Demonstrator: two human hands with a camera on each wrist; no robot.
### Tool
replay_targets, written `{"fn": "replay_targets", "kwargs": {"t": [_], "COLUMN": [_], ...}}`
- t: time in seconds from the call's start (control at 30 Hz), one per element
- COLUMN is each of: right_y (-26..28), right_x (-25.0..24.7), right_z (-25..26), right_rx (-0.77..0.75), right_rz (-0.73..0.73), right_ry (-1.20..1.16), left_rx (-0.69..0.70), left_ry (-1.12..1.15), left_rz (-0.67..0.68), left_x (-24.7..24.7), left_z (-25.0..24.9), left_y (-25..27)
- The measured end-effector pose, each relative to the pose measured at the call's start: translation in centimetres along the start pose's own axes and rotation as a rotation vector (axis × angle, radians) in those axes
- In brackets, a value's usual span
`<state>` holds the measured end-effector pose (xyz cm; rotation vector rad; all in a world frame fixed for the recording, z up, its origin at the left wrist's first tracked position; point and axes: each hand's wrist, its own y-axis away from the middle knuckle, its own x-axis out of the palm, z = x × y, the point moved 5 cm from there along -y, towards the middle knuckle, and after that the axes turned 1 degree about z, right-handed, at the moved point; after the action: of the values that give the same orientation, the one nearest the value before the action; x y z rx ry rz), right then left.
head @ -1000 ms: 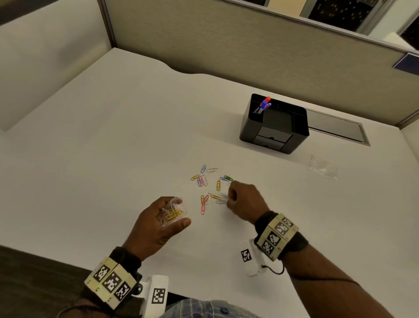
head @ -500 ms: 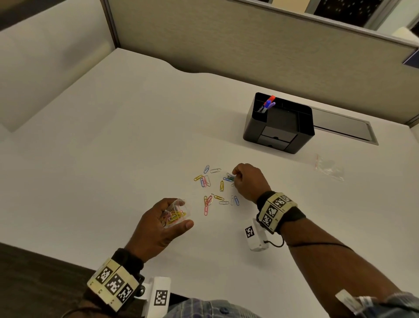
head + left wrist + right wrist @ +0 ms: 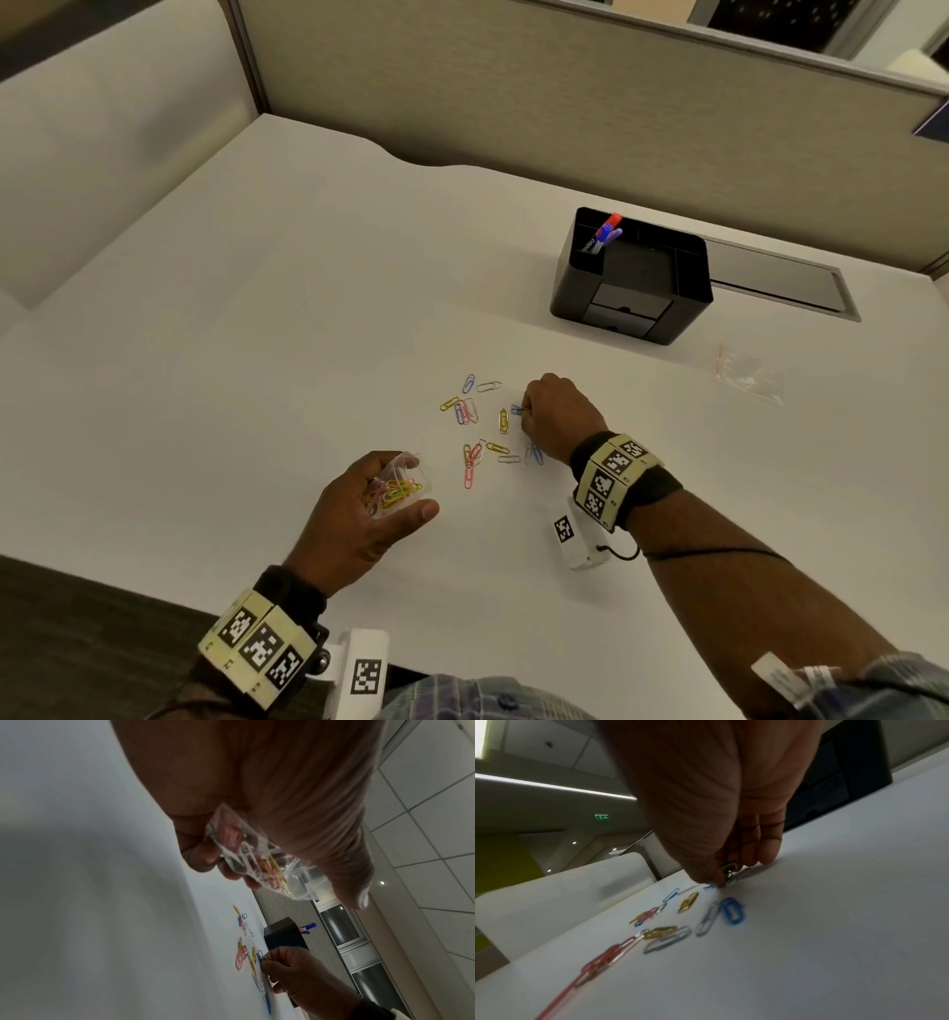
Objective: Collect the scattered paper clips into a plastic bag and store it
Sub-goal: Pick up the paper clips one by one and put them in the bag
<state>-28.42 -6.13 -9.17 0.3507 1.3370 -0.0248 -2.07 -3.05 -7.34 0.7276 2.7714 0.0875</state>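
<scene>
Several coloured paper clips [image 3: 482, 426] lie scattered mid-desk, also seen in the right wrist view [image 3: 680, 919] and the left wrist view [image 3: 244, 949]. My left hand [image 3: 413, 485] hovers near the desk's front and grips a small clear plastic bag [image 3: 395, 491] holding yellow and pink clips [image 3: 267, 868]. My right hand [image 3: 525, 411] is curled over the right side of the scatter. Its fingertips [image 3: 721, 880] pinch a green clip [image 3: 727, 867] and touch a blue clip [image 3: 516, 409] on the desk. More clips lie under its wrist.
A black desk organizer [image 3: 634, 277] with pens [image 3: 606, 234] stands behind the clips. A second clear bag [image 3: 750, 375] lies flat at the right. A grey cable tray [image 3: 775, 277] runs along the partition. Partition walls close the back and left.
My right hand has moved away from me, from the near clips to the far right ones, and now pinches there. The left hand with the bag has stayed still.
</scene>
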Motion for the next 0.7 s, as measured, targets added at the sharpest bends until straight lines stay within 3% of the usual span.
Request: {"fn": "replay_targets", "kwargs": {"t": [0.37, 0.57, 0.7], "right_y": [4.0, 9.3, 10.8], "right_x": [-3.2, -6.1, -6.7], "right_z": [-0.8, 5.0, 8.4], "right_rx": [0.066, -0.106, -0.239], "right_rz": [-0.11, 0.189, 0.223], "right_ry": [-0.372, -0.65, -0.506], "left_rx": [0.017, 0.03, 0.081], "left_ry": [0.01, 0.009, -0.03], "left_rz": [0.033, 0.077, 0.117], "left_x": [0.8, 1.6, 2.4], "left_z": [-0.1, -0.3, -0.9], "left_y": [-0.3, -0.3, -0.3]}}
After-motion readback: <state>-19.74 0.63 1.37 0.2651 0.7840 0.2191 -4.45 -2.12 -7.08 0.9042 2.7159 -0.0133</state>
